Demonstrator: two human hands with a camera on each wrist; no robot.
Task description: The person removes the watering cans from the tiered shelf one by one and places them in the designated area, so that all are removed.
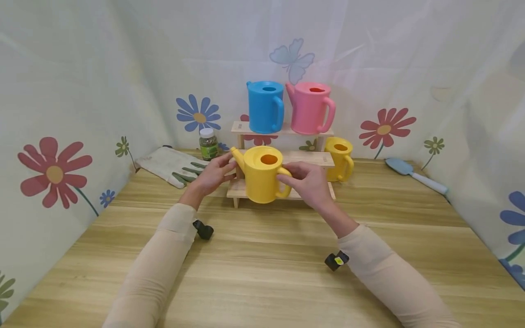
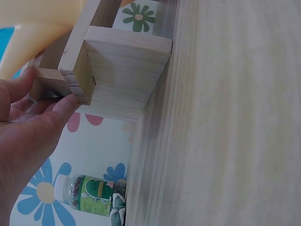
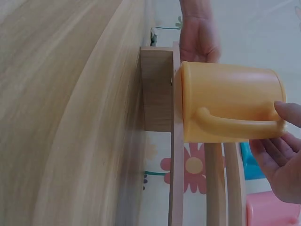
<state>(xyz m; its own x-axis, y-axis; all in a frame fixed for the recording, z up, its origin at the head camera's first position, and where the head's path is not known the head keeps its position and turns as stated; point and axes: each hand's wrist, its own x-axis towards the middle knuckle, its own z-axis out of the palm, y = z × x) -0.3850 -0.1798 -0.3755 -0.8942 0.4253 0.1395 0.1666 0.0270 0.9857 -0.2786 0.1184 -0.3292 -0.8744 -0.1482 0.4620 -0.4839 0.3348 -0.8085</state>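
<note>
The tabletop (image 1: 254,273) bears one shelf (image 1: 311,158), four watering cans (image 1: 261,184).

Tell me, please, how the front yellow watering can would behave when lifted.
This yellow watering can probably stays stiff, for no dents show. It may slip a little, looking smooth. Lifted by its side handle, it might tilt.

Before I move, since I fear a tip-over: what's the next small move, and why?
Perhaps ease the held yellow plastic watering can slightly back: in the head view, its base overlaps the lowest front edge of the stepped light-wood shelf. The right hand pinches the can's handle; the left hand holds the shelf's end.
</note>
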